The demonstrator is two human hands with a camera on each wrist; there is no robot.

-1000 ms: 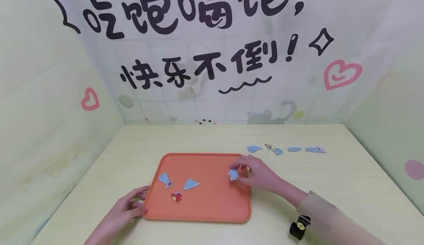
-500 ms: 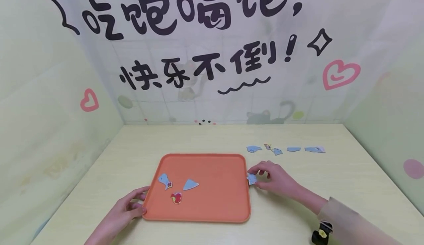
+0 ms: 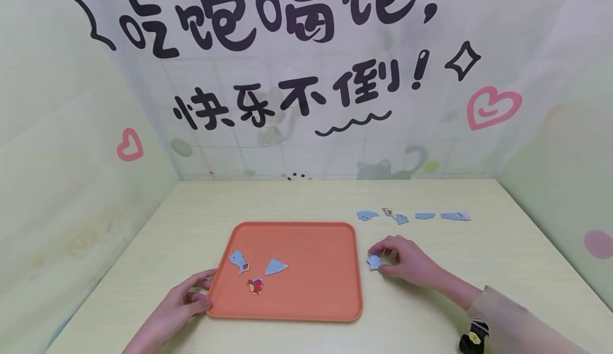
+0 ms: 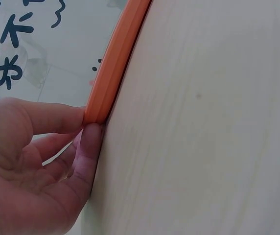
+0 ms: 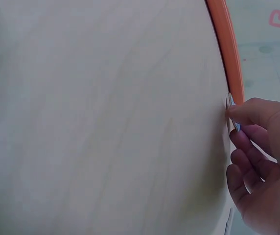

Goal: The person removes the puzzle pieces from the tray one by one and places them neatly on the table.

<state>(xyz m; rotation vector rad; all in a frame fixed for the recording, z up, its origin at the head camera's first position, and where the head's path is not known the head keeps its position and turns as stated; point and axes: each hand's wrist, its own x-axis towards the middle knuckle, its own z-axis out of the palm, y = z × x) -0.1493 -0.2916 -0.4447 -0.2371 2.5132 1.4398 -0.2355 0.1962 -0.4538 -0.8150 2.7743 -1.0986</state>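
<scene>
A shallow orange tray (image 3: pixel 316 295) lies on the table with three cut-out puzzle pieces on it: a curved blue piece (image 3: pixel 237 258), a blue triangular piece (image 3: pixel 275 266) and a red piece (image 3: pixel 256 286). At its near left corner, my left hand (image 3: pixel 179 301) holds the rim between thumb and fingers; the left wrist view shows them close on the edge of the tray (image 4: pixel 116 63). Just past the tray's right side, my right hand (image 3: pixel 404 258) pinches a small light-blue puzzle piece (image 3: pixel 374 261) by its right side, low over the table. Edge-on, this piece (image 5: pixel 232 100) appears thin.
Behind the right hand, several pieces form a row: a blue piece (image 3: pixel 367 215), a patterned piece (image 3: pixel 395 216), a narrow blue strip (image 3: pixel 425 215) and a longer blue strip (image 3: pixel 456 216). A printed cloth wall (image 3: pixel 268 162) closes the back of the wooden table (image 3: pixel 503 269).
My right hand has carried the light-blue piece rightward from over the tray, past its right rim, to beside it. The left hand and the other pieces stay put.
</scene>
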